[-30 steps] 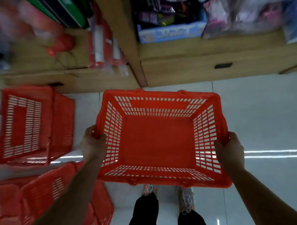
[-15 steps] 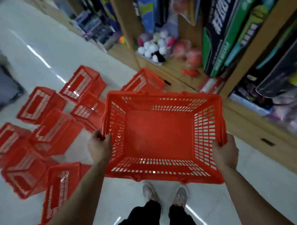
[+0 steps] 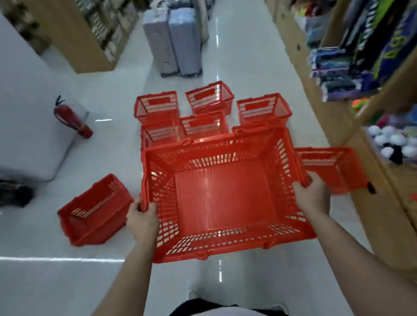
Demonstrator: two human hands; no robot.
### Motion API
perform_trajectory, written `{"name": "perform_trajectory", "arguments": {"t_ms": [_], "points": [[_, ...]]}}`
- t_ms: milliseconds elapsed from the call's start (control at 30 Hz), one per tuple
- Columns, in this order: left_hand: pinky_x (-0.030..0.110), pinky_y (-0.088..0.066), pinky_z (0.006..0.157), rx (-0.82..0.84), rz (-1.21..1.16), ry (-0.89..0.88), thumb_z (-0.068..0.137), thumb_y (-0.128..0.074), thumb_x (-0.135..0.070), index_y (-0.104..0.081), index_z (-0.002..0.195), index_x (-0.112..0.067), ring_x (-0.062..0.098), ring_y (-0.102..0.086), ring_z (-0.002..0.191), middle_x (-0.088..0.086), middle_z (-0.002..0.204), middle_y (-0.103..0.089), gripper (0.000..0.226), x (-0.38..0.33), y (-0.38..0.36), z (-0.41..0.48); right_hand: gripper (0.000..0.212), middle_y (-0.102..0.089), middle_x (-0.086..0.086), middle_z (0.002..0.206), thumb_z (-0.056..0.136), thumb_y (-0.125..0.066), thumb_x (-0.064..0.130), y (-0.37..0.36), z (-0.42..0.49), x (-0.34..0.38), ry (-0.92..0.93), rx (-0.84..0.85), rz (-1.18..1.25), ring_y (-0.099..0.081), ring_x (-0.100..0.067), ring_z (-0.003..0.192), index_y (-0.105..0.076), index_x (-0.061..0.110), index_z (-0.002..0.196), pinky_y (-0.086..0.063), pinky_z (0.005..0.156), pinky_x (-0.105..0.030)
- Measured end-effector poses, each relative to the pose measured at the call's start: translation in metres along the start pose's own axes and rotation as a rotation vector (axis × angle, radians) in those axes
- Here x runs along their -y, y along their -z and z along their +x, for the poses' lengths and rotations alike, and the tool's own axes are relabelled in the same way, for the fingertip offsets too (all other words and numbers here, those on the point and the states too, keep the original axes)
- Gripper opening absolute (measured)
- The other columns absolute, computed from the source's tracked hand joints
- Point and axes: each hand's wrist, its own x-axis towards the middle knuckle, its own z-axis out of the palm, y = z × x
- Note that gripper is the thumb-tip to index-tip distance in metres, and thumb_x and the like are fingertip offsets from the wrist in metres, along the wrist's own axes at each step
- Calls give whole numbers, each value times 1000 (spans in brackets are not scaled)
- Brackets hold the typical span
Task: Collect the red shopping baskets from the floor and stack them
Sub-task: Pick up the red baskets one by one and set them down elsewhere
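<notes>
I hold a red shopping basket (image 3: 222, 200) level in front of me, its opening up and nothing inside. My left hand (image 3: 142, 219) grips its left rim and my right hand (image 3: 312, 196) grips its right rim. Several more red baskets lie on the floor beyond it, among them one (image 3: 156, 106) at the far left, one (image 3: 209, 97) behind the middle and one (image 3: 264, 108) at the right. Another basket (image 3: 95, 210) lies tipped on the floor to my left. One more (image 3: 334, 169) lies on its side by the right-hand shelf.
A wooden shelf unit (image 3: 344, 128) with toys and boxes runs along the right. Two grey suitcases (image 3: 173, 40) stand at the aisle's far end. A red fire extinguisher (image 3: 73, 118) leans against a white block (image 3: 17, 118) at the left. Another shelf (image 3: 85, 31) stands far left.
My view has swung left from the shelf face to look down the aisle, with the basket still held in both hands. The baskets on the floor now lie straight ahead.
</notes>
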Motion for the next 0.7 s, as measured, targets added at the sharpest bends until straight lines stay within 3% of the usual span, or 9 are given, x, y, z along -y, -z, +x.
{"name": "perform_trajectory", "arguments": {"t_ms": [133, 267, 333, 467, 567, 633, 700], "points": [[32, -44, 77, -119, -73, 144, 84, -66, -21, -69, 112, -12, 21, -62, 84, 2, 96, -68, 29, 56, 94, 53, 38, -74, -12, 103, 79, -68, 24, -93, -42, 84, 131, 133, -41, -67, -34, 97, -68, 16, 116, -51, 82, -39], [34, -46, 79, -194, -86, 242, 87, -65, -23, -65, 119, -10, 21, -60, 84, 3, 98, -67, 35, 98, 169, 97, 41, -75, -5, 97, 74, -65, 33, -171, -88, 141, 224, 234, -38, -68, -30, 94, -70, 21, 113, -54, 81, -39], [35, -49, 78, -235, -108, 282, 86, -64, -24, -66, 118, -11, 22, -64, 83, 4, 97, -70, 35, 116, 199, 114, 44, -75, -3, 95, 72, -64, 35, -205, -106, 165, 258, 285, -47, -69, -28, 92, -69, 24, 114, -51, 77, -34], [39, -55, 77, -330, -155, 341, 83, -65, -26, -71, 107, -14, 23, -69, 80, 3, 88, -72, 27, 150, 251, 141, 37, -72, 10, 86, 75, -70, 32, -271, -137, 207, 343, 363, -71, -68, -25, 89, -68, 31, 112, -44, 72, -29], [43, -57, 80, -403, -169, 393, 81, -66, -27, -72, 99, -15, 21, -69, 76, 0, 83, -72, 23, 174, 283, 161, 19, -62, 23, 72, 76, -65, 33, -322, -160, 238, 392, 467, -74, -65, -16, 78, -66, 44, 92, -44, 69, -31], [43, -58, 80, -451, -169, 431, 81, -65, -30, -70, 100, -18, 20, -70, 76, -2, 84, -72, 24, 188, 301, 177, 17, -68, 15, 78, 75, -61, 34, -357, -173, 255, 422, 529, -89, -66, -16, 79, -64, 42, 89, -50, 72, -35], [42, -60, 76, -496, -170, 463, 82, -64, -34, -68, 101, -24, 17, -70, 72, -5, 83, -71, 22, 199, 316, 196, 27, -71, 7, 88, 74, -59, 35, -396, -182, 271, 450, 568, -114, -66, -21, 85, -66, 31, 100, -53, 80, -41]]}}
